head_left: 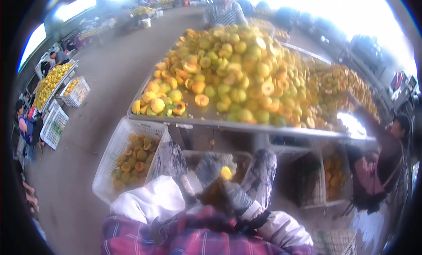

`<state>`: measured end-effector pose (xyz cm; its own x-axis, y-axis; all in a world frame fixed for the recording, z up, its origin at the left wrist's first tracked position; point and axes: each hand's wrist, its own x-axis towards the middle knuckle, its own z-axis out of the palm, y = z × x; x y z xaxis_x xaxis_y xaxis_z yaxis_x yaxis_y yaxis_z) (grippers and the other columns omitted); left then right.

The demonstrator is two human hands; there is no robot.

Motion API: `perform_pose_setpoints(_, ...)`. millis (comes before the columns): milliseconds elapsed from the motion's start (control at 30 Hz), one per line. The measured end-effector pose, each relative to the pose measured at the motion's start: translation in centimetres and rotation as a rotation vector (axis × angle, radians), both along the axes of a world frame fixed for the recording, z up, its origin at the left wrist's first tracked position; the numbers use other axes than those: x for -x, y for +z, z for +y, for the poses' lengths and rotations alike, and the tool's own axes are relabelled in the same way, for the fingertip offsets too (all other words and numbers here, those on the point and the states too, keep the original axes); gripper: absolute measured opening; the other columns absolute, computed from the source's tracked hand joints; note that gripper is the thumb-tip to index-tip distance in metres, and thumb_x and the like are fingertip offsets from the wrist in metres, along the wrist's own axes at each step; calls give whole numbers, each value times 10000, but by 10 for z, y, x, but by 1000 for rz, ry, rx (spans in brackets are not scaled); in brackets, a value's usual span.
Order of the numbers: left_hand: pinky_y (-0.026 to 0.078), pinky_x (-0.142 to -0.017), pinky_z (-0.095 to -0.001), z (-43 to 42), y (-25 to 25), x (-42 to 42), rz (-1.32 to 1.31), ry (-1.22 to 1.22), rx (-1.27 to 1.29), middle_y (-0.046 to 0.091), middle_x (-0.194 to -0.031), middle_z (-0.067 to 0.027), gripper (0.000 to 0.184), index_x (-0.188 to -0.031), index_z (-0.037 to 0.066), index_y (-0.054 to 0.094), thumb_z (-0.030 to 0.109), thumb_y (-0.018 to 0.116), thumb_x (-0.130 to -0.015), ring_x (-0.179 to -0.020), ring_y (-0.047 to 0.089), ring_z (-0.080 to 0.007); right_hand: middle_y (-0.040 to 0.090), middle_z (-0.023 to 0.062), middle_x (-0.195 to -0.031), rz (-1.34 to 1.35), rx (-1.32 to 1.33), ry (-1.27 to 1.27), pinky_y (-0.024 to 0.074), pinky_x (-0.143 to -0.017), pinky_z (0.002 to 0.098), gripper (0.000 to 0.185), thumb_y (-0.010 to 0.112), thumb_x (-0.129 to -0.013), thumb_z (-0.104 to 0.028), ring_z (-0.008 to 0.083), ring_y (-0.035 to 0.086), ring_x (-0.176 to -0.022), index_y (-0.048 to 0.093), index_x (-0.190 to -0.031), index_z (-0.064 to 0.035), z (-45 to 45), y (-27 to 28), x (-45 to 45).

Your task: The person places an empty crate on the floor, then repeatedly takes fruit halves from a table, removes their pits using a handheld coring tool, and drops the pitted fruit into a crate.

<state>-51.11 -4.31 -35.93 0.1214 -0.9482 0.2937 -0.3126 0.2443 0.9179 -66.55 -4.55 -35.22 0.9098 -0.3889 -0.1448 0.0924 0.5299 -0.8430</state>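
My left hand, in a grey glove, is in front of my lap with its fingers bent around a small yellow fruit piece, which looks like part of a peach. Just below and to the right is my right hand, gloved too and close to the same piece. Its fingers are blurred, so what they hold is unclear. Between my knees, partly behind the hands, stands a crate. A large heap of whole and halved peaches covers the metal-edged table ahead.
A white crate with peaches stands by my left knee. More crates are under the table at right. A person reaches toward the heap there; another person is across the table. Further left are another fruit table and workers.
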Motion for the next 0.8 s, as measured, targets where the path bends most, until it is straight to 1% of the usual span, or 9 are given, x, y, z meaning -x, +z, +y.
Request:
perform_pose_setpoints(67,500,-617,-321,8,27,6,-483,-40,162,653,-773,-51,91,-872,85,687,134,612,-856,-685,637,-178,551,52,-576,-64,154,-314,459,-504,264,427,512,-986,-380,175,510,-472,606,-732,-49,16,-14,-11)
perform_pose_setpoints(133,506,-643,-317,19,72,22,763,248,-466,647,-791,-22,108,-898,71,684,97,590,-852,-754,643,-148,575,61,-644,-33,-20,-149,480,-567,286,377,519,-985,-368,176,538,-543,599,-801,-48,5,-51,4)
perform_pose_setpoints(233,551,-636,-296,31,56,-3,526,172,-609,682,-960,-151,321,-1027,-36,622,248,682,-888,-710,666,-214,635,128,-875,-463,-322,212,513,-766,330,312,543,-976,-338,193,611,-780,605,-1021,-36,-3,-91,2)
perform_pose_setpoints(300,552,-645,-303,34,52,-4,436,133,-613,680,-946,-170,334,-1035,-53,608,239,670,-885,-722,666,-230,624,144,-1106,180,262,119,498,-858,311,361,585,-955,-295,190,600,-1022,586,-1192,-22,-11,-24,18)
perform_pose_setpoints(500,554,-672,-325,27,40,22,29,758,-224,674,-905,-229,373,-1060,-104,568,213,636,-876,-760,667,-280,578,129,-1172,-133,-819,262,525,-818,400,452,488,-989,-350,255,611,-968,469,-1335,-60,-10,-98,20)
perform_pose_setpoints(533,517,-772,-286,11,58,2,475,123,-643,699,-935,-113,269,-1008,-3,673,199,499,-977,-832,658,-180,571,126,-1183,-185,-867,291,530,-811,415,468,471,-994,-359,266,613,-959,449,-1359,-66,-10,-112,21)
perform_pose_setpoints(700,539,-703,-315,6,24,4,474,230,-352,686,-833,-162,394,-946,-2,675,350,502,-980,-748,663,-226,603,128,-1003,-193,-1368,215,535,-744,414,422,447,-999,-402,261,625,-899,533,-1278,-97,11,-115,14)
perform_pose_setpoints(767,545,-670,-344,2,-10,-13,1092,194,-892,684,-844,-168,467,-932,-5,670,429,501,-964,-734,661,-257,629,130,-876,-170,-1645,151,535,-704,403,409,441,-998,-424,251,632,-865,603,-1209,-113,8,-112,11)
perform_pose_setpoints(800,549,-619,-381,9,-23,-1,968,311,-713,673,-859,-167,542,-941,8,656,520,477,-948,-715,654,-277,630,126,-882,-167,-1669,139,534,-703,397,405,447,-997,-410,247,631,-856,593,-1219,-105,9,-112,9)
